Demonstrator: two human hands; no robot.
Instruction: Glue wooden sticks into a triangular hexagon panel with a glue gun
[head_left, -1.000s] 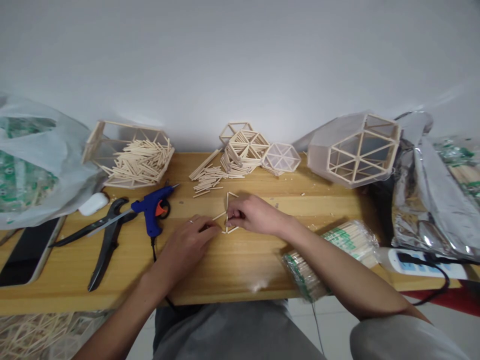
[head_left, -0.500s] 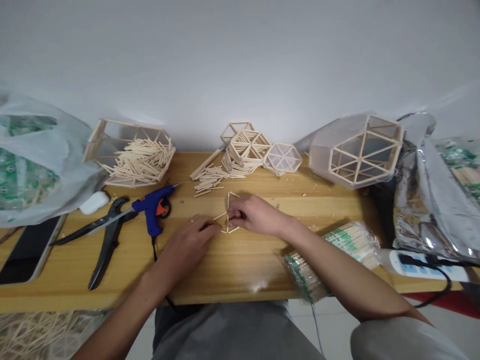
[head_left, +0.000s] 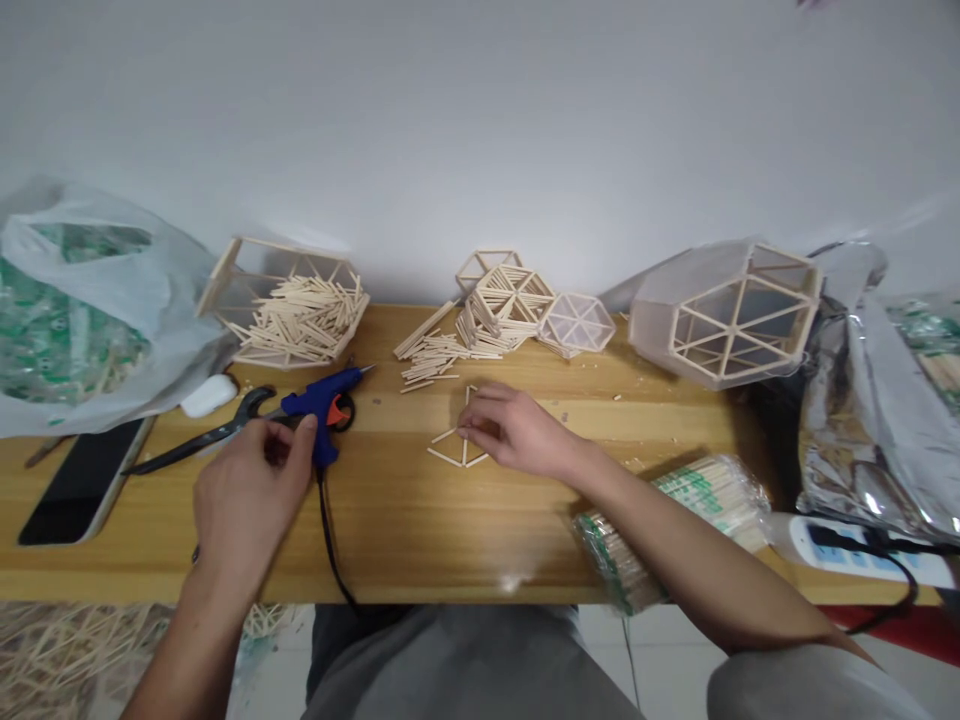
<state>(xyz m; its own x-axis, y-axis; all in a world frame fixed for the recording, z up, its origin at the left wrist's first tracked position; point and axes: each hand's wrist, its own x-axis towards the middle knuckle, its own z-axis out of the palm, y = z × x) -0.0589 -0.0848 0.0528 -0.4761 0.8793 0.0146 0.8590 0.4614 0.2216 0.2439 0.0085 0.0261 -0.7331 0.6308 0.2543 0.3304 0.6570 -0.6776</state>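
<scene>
Beside the handle of the blue glue gun [head_left: 324, 415], my left hand [head_left: 247, 490] hovers over the black-handled cutter [head_left: 202, 440], thumb and fingers curved apart with nothing seen between them. At the middle of the table, my right hand [head_left: 514, 425] pinches a short wooden stick in a small frame of sticks [head_left: 448, 458] lying flat. Its fingers cover part of that frame. Behind it lie a pile of loose short sticks [head_left: 431, 360] and a stack of hexagonal stick frames [head_left: 514, 300].
A stick-built container [head_left: 217, 285] full of cut sticks stands at back left, near a plastic bag [head_left: 169, 300] and a phone [head_left: 82, 490]. At right are a large hexagonal lantern-like frame [head_left: 690, 320], a wrapped stick bundle [head_left: 712, 490] and a power strip [head_left: 870, 550].
My left hand has left the small stick frame and moved left to the glue gun. My right hand remains at the frame. The view has shifted slightly.
</scene>
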